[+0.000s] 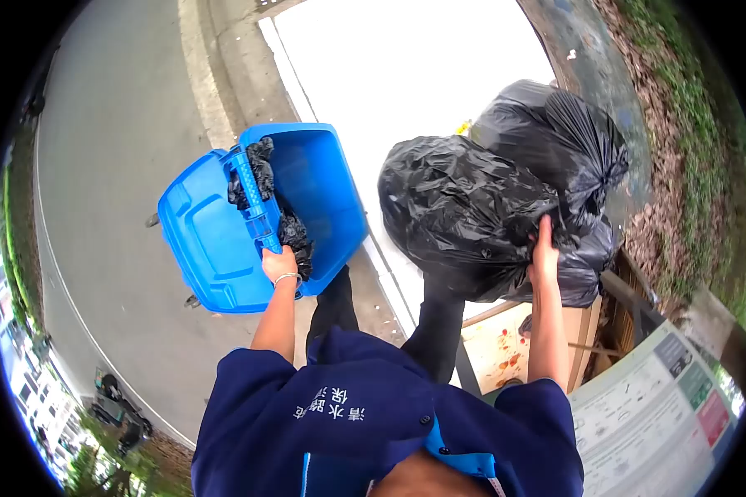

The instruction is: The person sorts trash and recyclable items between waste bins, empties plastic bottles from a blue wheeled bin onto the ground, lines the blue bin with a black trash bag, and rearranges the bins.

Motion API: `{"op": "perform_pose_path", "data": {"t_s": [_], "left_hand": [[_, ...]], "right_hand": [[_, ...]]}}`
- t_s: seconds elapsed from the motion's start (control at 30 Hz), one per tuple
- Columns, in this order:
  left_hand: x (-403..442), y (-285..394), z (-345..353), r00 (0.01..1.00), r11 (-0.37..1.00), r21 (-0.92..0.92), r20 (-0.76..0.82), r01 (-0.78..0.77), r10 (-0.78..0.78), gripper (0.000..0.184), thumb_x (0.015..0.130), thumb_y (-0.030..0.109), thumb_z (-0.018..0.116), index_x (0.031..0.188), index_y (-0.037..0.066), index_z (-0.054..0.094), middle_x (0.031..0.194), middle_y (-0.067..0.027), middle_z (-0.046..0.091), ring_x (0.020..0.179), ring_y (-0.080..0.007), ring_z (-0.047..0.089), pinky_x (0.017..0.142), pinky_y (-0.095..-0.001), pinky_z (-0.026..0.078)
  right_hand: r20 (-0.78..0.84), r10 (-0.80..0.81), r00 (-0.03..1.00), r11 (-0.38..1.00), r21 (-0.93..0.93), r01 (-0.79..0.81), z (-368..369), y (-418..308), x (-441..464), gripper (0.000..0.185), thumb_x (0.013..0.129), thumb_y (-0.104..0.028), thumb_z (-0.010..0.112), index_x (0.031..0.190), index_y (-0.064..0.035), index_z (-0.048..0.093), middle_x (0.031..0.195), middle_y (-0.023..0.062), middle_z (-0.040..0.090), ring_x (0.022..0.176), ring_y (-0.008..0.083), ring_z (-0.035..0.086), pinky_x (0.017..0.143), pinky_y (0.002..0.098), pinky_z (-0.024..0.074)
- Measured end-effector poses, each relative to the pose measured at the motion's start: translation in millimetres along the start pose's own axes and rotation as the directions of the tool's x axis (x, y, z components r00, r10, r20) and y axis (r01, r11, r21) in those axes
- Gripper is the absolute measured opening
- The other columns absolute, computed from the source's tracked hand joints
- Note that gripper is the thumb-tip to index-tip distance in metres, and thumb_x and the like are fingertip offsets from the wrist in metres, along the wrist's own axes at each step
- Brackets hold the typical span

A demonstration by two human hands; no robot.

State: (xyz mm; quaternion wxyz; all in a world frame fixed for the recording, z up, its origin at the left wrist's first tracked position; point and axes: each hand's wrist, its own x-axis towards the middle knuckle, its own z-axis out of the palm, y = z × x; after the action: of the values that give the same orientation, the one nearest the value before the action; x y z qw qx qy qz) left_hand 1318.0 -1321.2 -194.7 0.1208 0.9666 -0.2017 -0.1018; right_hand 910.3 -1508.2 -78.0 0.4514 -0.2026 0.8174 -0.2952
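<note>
Navy shirt (pixel 331 389) sits nearest the camera. Left hand's grip (pixel 280 263) is closed round the handle (pixel 261 207) of the blue bin (pixel 336 199); right hand's grip (pixel 544 253) appears closed on gathered plastic of a full black bag (pixel 456 207), fingers partly hidden. Bag is right of the bin, over a white surface (pixel 389 66). Progress, judged: lid (pixel 203 236) open, bags filled; neither hold yet released. Count: one bin, one lid, at least two full bags; loose black plastic (pixel 292 236), uncounted.

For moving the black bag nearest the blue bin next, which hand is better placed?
Probably the right hand: it seems to hold that black bag, while the left hand holds the blue bin, away from that bag.
</note>
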Motion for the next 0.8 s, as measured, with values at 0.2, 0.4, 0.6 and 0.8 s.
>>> {"op": "perform_pose_path", "data": {"t_s": [0.2,0.4,0.6,0.8], "left_hand": [[0.6,0.3,-0.1,0.997,0.997,-0.05,0.046,0.061,-0.058,0.021,0.061,0.017,0.056,0.068,-0.003,0.05,0.068,-0.0224,0.056,0.064,-0.0381,0.054,0.062,-0.0427,0.043],[1.2,-0.5,-0.2,1.0,1.0,-0.007,0.011,-0.009,0.009,0.024,0.06,0.018,0.057,0.068,-0.004,0.05,0.069,-0.023,0.056,0.065,-0.0394,0.053,0.064,-0.0424,0.043],[7.7,-1.1,-1.3,0.913,0.817,-0.486,0.393,0.309,-0.111,0.016,0.064,0.002,0.053,0.075,-0.003,0.041,0.054,-0.0121,0.054,0.036,-0.0155,0.051,0.029,-0.025,0.039],[15.1,-11.7,-9.2,0.829,0.756,-0.531,0.559,0.382,-0.026,0.027,0.065,0.002,0.055,0.085,0.001,0.036,0.055,-0.0094,0.053,0.037,-0.013,0.048,0.031,-0.0242,0.037]], "right_hand": [[0.112,0.036,0.993,0.988,0.147,-0.052,-28.6,15.2,18.0,0.063,0.071,-0.037,0.061,0.119,-0.0035,0.038,0.114,0.0066,0.045,0.097,0.0178,0.046,0.081,0.0307,0.0387],[-0.042,-0.247,0.968,0.768,-0.618,0.169,-55.9,10.5,-7.8,0.072,0.064,-0.05,0.062,0.107,0.0061,0.048,0.11,0.0156,0.05,0.103,0.0227,0.047,0.088,0.0292,0.0332],[-0.047,-0.623,0.781,0.756,-0.29,0.586,-76.7,28.9,-18.2,0.037,0.071,-0.021,0.064,0.098,0.0021,0.054,0.096,0.0081,0.056,0.087,0.0164,0.051,0.08,0.0274,0.0371],[-0.136,-0.554,0.822,0.832,-0.144,0.537,-87.7,43.0,-58.7,0.068,0.067,-0.024,0.067,0.12,0.0012,0.033,0.107,0.0087,0.047,0.095,0.0141,0.045,0.083,0.0244,0.033]]}}
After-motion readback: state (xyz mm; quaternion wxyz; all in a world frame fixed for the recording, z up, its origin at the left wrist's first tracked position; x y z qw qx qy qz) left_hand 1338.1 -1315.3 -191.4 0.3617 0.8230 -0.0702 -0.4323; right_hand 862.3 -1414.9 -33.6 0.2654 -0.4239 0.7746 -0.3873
